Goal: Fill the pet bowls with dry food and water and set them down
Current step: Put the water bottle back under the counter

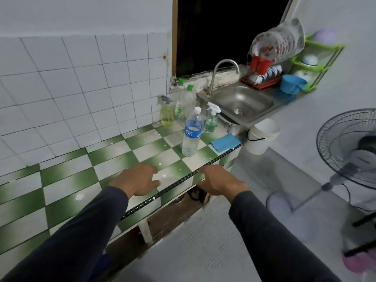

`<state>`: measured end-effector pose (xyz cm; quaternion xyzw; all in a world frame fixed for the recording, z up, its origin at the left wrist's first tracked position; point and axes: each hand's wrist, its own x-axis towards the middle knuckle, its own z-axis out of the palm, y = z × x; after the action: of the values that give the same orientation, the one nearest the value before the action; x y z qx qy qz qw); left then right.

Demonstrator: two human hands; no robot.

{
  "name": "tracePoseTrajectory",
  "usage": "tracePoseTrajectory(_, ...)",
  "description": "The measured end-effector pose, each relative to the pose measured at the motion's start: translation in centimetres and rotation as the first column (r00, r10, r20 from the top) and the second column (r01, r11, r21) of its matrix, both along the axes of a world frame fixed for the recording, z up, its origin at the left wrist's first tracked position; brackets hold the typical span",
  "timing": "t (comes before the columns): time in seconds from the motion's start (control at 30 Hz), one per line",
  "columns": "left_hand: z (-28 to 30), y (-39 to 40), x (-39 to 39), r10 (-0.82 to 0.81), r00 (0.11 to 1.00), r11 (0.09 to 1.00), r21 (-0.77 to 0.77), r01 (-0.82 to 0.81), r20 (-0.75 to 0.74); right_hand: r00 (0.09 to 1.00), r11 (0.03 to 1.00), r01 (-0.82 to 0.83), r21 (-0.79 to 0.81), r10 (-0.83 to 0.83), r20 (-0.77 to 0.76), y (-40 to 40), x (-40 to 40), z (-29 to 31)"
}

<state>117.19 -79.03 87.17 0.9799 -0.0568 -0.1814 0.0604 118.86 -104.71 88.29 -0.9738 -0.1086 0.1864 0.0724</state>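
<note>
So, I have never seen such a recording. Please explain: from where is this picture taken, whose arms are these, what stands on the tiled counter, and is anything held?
There is no machine here. A person wears one camera on the head, looking forward and down, so the two dark-sleeved arms are their own.

The left hand lies over the green-and-white counter. The right hand is at the counter's front edge. Neither has a grip on anything.

On the counter stand a water bottle, some spray and soap bottles, and a blue cloth. Beyond is a steel sink with a tap. No pet bowl is clearly in view.
</note>
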Motion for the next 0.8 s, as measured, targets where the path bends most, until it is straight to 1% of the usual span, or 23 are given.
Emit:
tracePoseTrajectory(0.27,-0.1,-3.9,6.0,0.017,1.0,1.0,-0.025,-0.017,0.001,0.999,0.999,0.034,0.041,-0.034,-0.005,-4.4,6.5,-0.3)
tracePoseTrajectory(0.5,-1.7,-5.6,12.4,0.045,0.999,0.998,-0.054,-0.045,-0.003,0.999,0.995,0.025,0.098,-0.027,0.028,-6.3,12.3,-0.4)
tracePoseTrajectory(0.8,-4.3,-6.1,21.2,0.082,0.996,0.979,-0.184,-0.085,-0.02,0.999,0.981,0.021,0.19,-0.03,0.042,-5.6,21.5,-0.3)
